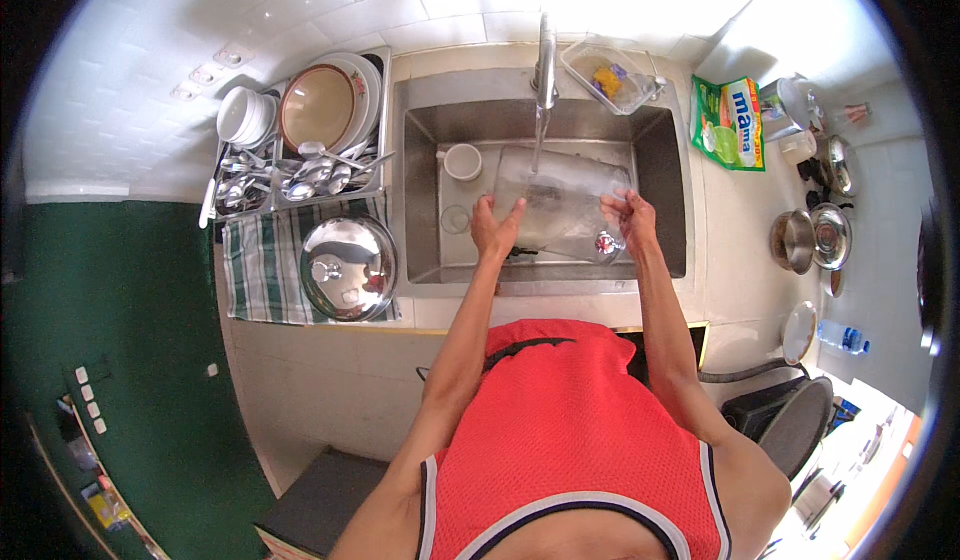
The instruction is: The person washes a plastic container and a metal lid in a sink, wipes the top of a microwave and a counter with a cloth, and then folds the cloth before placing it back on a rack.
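Note:
My left hand (pixel 497 228) grips the near left edge of a clear, rectangular plastic container (pixel 570 195), thumb on top. On its right side, my right hand (pixel 635 222) pinches the rim. Both hands keep the container tilted inside the steel sink (pixel 420 190), under the tap (pixel 544 70), from which water runs onto it. A white mug (pixel 462 163) stands at the sink's left, and nearer me is a clear glass (pixel 456 220). Close to my right hand is a small shiny thing with red on it (pixel 606 245) that I cannot make out.
Left of the sink, a dish rack holds plates (pixel 318 110), bowls (pixel 240 115) and cutlery (pixel 318 172). A domed steel lid (pixel 348 268) lies on a striped cloth (pixel 255 270). Behind, a clear tub (pixel 610 85) holds a sponge. A green pouch (pixel 728 125) and steel pots (pixel 795 242) are rightward.

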Action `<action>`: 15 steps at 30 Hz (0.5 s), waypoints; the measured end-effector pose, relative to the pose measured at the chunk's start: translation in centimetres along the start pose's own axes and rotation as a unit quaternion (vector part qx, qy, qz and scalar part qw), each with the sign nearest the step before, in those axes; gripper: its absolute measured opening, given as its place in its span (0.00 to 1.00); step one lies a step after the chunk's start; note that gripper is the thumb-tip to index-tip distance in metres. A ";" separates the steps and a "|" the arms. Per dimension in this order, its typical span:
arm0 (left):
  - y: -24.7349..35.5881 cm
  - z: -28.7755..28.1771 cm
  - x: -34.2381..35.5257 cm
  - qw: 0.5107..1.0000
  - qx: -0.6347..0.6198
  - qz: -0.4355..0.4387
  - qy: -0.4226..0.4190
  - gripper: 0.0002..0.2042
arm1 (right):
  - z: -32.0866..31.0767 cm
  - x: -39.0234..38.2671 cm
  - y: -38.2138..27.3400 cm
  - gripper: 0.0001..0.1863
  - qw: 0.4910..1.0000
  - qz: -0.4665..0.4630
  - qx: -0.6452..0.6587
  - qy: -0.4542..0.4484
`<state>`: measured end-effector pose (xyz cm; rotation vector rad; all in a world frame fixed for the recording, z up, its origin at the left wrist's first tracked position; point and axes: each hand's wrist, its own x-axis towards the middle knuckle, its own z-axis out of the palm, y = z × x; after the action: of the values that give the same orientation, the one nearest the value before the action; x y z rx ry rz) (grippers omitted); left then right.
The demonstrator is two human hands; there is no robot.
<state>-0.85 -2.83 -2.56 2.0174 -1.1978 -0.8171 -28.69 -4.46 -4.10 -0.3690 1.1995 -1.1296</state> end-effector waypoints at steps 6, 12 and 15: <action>3.1 -2.3 -0.6 0.990 0.022 0.136 0.020 0.29 | -1.3 1.3 2.7 0.20 0.997 0.022 0.049 0.055; 8.6 -3.8 -2.2 0.951 0.058 0.296 0.064 0.24 | -0.8 1.2 3.0 0.23 0.989 0.044 0.070 0.121; 11.3 -3.9 -3.9 0.932 0.045 0.355 0.051 0.21 | -1.2 0.4 3.2 0.28 0.979 0.077 0.074 0.174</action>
<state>-4.96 -2.74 9.31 1.4804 -1.7607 -0.2919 -28.16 -3.03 -7.17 0.0399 1.4127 -1.1688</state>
